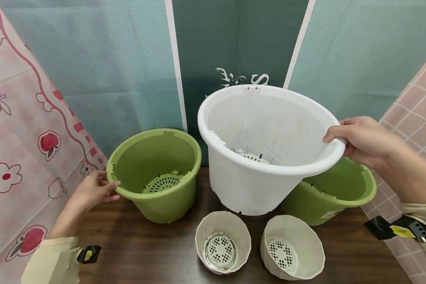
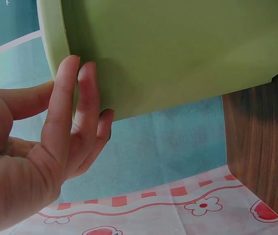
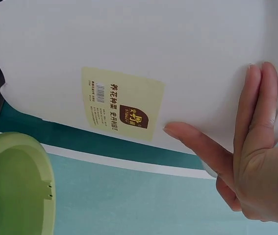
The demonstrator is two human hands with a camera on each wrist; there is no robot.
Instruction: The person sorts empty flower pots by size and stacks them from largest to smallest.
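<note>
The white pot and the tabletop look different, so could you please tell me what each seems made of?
White pot: probably moulded plastic with a satin finish, judging by its smooth outer wall and thick rounded rim. Tabletop: wood or wood-look laminate, faintly glossy, judging by its brown grain; I cannot tell which.

The white pot [image 1: 273,144] bars the way between the left green pot [image 1: 152,163] and the right green pot [image 1: 335,187], and hides part of the latter's mouth. In front, the left small pot [image 1: 222,248] and right small pot [image 1: 294,248] stand with just a narrow gap between them. Left of these, the table [image 1: 138,252] leaves room to pass. The left green pot's mouth lies open from above; the curtain [image 1: 127,71] closes off the back.
</note>
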